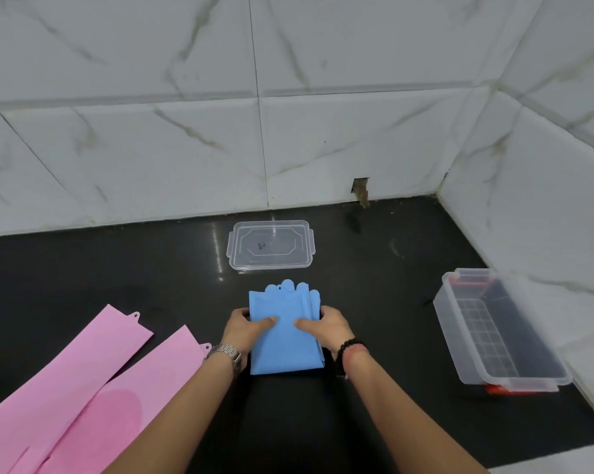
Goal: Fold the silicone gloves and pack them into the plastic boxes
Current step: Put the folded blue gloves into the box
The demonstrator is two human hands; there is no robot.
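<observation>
Blue folded silicone gloves (283, 333) pinched flat, left hand (244, 328), right hand (329, 326) grip clenched

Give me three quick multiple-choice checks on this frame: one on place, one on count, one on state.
1. Where does the clear lid lie?
A. Beyond the blue gloves, near the wall
B. On the clear box
C. Under the pink gloves

2. How many pink gloves lie flat?
A. One
B. Two
C. Four

3. What state is the clear box at right in?
A. Lidded
B. Packed with gloves
C. Open, no gloves inside

Answers: 1 A, the lid rests on the dark counter by the tiles. 2 B, two cuffs with hang tabs show. 3 C, its bottom shows through while the left hand and right hand hold the folded blue gloves.
</observation>
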